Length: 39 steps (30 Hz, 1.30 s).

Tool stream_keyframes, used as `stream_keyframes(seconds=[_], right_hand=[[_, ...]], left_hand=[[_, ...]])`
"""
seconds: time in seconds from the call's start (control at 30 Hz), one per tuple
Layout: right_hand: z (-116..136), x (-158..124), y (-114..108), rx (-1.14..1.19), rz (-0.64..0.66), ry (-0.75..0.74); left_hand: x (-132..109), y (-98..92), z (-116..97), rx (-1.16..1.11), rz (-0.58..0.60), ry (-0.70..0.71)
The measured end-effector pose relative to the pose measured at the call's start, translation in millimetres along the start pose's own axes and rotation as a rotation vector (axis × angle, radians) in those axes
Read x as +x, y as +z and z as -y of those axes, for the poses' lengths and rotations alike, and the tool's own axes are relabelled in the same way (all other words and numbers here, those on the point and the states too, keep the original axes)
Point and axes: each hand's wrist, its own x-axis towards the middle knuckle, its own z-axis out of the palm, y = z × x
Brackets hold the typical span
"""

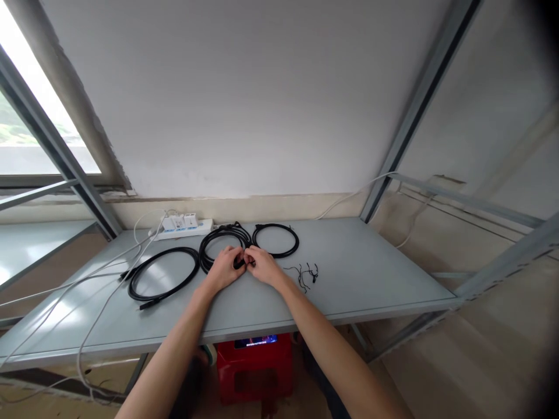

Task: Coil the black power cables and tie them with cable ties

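Pinching black cable (pixel 227 231), apparently, screen (pixel 255 341) writing unreadable

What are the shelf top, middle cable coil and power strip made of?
The shelf top looks like painted sheet metal with a grey semi-gloss finish; it mirrors the window light. The middle cable coil, pinched by the left hand and right hand, has a matte black jacket, likely rubber or PVC, and lies in soft loops. The power strip is probably white moulded plastic, smooth.

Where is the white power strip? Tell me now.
In the head view the white power strip lies at the back edge of the table, left of centre, just left of the middle black cable coil.
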Motion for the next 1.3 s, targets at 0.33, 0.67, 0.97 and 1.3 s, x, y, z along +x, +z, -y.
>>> stream_keyframes(seconds=[0.33,0.67,0.97,1.3], right_hand=[[4,1,-5,0.097,-0.055,-0.009],[4,2,-1,0.177,-0.003,0.099],[7,6,0,0.114,-0.015,0.172],[4,8,5,0.162,-0.011,0.171]], left_hand=[[-1,-1.0,-1,-0.005,-0.015,-0.015],[0,3.6,6,0.058,-0.028,-0.031],[0,3.9,8,0.039,-0.046,-0.021],[-1,2.7,7,0.071,-0.031,-0.019]])
